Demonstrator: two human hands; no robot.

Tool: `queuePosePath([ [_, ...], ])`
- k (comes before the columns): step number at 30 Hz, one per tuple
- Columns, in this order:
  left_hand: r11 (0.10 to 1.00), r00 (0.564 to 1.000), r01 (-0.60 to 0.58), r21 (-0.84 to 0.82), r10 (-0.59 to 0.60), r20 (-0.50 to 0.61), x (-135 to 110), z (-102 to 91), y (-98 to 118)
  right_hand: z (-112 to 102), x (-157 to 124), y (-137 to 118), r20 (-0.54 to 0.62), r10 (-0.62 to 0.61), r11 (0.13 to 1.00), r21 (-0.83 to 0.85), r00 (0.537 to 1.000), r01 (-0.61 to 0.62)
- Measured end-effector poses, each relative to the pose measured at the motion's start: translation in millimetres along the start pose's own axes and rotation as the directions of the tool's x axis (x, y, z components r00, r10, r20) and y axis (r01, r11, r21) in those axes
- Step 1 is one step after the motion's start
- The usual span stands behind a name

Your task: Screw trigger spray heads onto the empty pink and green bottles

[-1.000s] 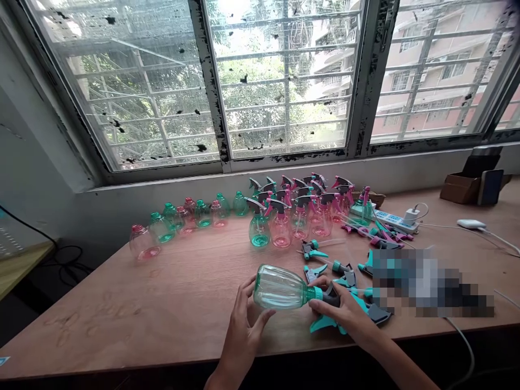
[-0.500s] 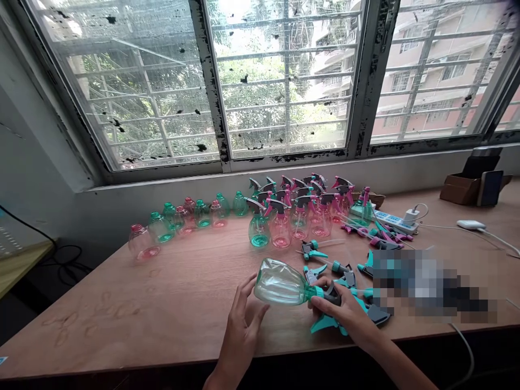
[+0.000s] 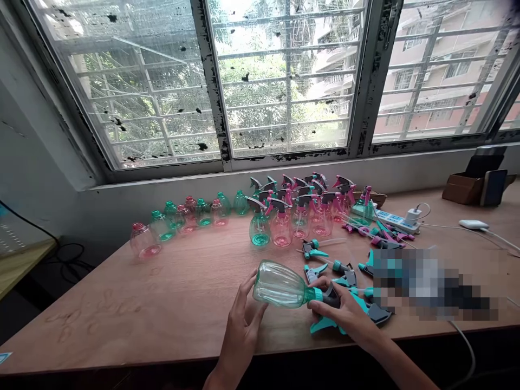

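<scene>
A clear green spray bottle point(image 3: 280, 283) lies nearly level above the front of the table, its base to the left and its neck to the right. My left hand point(image 3: 242, 317) cups the base end, with the thumb below and the fingers at its far side. At the other end, my right hand point(image 3: 345, 309) is closed around the dark grey and teal spray head point(image 3: 331, 297), which sits on the bottle's neck. Part of the spray head is hidden by the fingers. Loose teal and grey spray heads point(image 3: 319, 272) lie just beyond and beneath my right hand.
Several bottles with spray heads point(image 3: 281, 230) stand at the back middle. Open green and pink bottles point(image 3: 146, 242) form a line at the back left. Pink spray heads point(image 3: 385, 238) lie near a power strip point(image 3: 392, 219). A phone point(image 3: 493, 188) leans on a brown box at right.
The bottle has turned slightly about its length and dipped a little. Both hands keep nearly the same places on it. The view has shifted very slightly.
</scene>
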State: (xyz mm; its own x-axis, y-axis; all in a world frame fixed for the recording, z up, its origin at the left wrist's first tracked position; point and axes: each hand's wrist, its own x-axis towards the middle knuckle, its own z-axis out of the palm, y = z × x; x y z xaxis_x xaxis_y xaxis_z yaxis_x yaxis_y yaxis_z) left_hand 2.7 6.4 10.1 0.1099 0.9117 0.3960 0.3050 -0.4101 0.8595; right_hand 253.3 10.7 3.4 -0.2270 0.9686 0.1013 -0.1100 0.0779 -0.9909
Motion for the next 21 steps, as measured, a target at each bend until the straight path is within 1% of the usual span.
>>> queuePosePath([
  [2, 1.0, 1.0, 0.008, 0.023, -0.008, 0.002, 0, 0.4, -1, 0, 1, 1, 0.003, 0.014, 1.0, 0.027, 1.0, -0.014],
  [5, 0.997, 0.998, 0.068, 0.032, -0.068, 0.014, -2, 0.5, 3, 0, -1, -2, 0.006, -0.01, 1.0, -0.028, 1.0, 0.01],
  [8, 0.989, 0.99, 0.139, -0.048, -0.138, 0.027, -4, -0.6, 10, 0, -3, -5, 0.017, -0.065, 0.991, -0.112, 0.998, 0.067],
  [11, 0.974, 0.979, 0.194, -0.117, -0.184, 0.092, -2, -1.8, 16, 0, -2, -3, 0.024, -0.063, 0.992, -0.112, 0.998, 0.065],
  [12, 0.974, 0.978, 0.189, -0.121, -0.177, 0.11, -1, -2.0, 16, 0, -2, -1, 0.021, -0.045, 0.994, -0.098, 0.999, 0.046],
  [14, 0.986, 0.987, 0.133, -0.097, -0.122, 0.108, 2, -1.9, 13, -1, 1, 3, 0.01, -0.005, 0.999, -0.044, 1.0, 0.005],
  [17, 0.999, 0.999, 0.03, -0.012, -0.029, 0.044, 2, -1.0, 3, -1, 4, 7, -0.013, 0.012, 0.997, 0.073, 1.0, -0.011],
  [19, 1.0, 1.0, 0.004, 0.028, -0.005, 0.023, -1, -0.3, -3, 0, 4, 7, -0.03, 0.003, 0.994, 0.112, 1.0, 0.0],
  [21, 0.999, 1.0, 0.01, 0.035, -0.011, 0.024, -3, -0.1, -4, 0, 3, 5, -0.029, 0.003, 0.995, 0.096, 1.0, 0.0],
])
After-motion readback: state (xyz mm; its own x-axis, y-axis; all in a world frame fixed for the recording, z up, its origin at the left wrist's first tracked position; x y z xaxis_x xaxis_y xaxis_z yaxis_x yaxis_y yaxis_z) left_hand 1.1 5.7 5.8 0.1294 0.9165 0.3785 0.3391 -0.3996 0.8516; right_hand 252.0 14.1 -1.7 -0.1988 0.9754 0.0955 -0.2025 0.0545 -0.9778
